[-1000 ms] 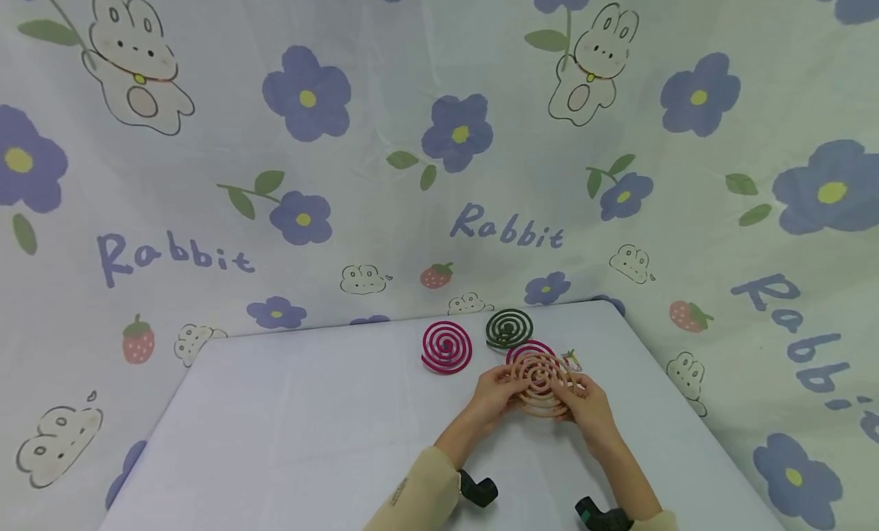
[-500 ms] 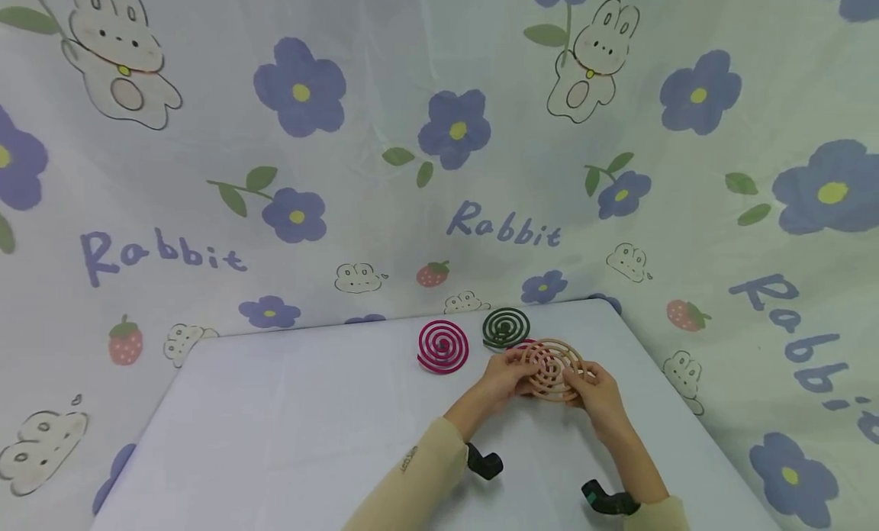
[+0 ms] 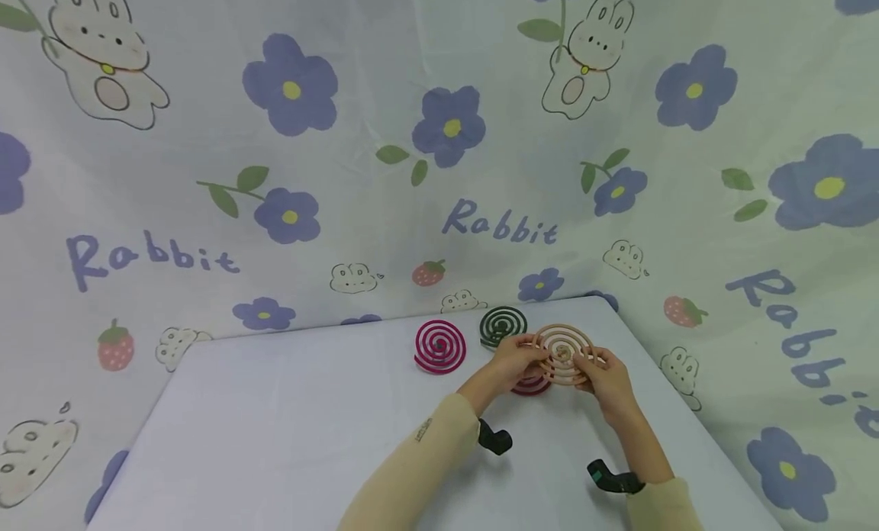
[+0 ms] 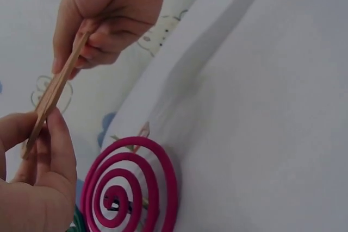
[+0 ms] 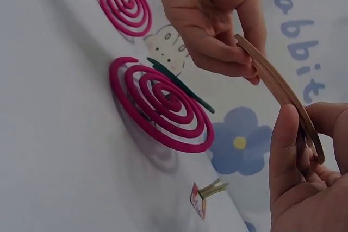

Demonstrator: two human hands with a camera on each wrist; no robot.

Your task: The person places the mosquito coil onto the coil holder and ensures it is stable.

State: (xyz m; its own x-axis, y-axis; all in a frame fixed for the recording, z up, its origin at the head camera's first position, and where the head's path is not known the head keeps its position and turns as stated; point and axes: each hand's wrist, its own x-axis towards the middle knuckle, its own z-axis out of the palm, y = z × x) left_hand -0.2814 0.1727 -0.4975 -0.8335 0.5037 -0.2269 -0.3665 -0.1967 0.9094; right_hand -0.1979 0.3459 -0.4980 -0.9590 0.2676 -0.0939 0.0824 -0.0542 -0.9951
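A tan mosquito coil (image 3: 561,327) is held up above the table's right part, seen nearly edge-on in both wrist views. My left hand (image 3: 516,360) pinches its left side between thumb and fingers. Its right side is gripped by my right hand (image 3: 613,380), thumb on the near face. Below the hands a magenta mosquito coil (image 5: 187,146) lies near; in the head view my left hand and the tan coil cover most of it. A dark green mosquito coil (image 3: 504,310) lies behind, partly hidden by my left hand.
Another magenta mosquito coil (image 3: 440,323) lies on the white table (image 3: 288,424) to the left. A small red-and-white piece with a green top (image 5: 199,199) is near the table's edge. A cloth (image 3: 371,172) printed with rabbits and flowers hangs behind.
Both hands have raised the tan coil and moved it rightward in the head view. The near edge of the magenta coil beneath now shows. My head view has shifted slightly.
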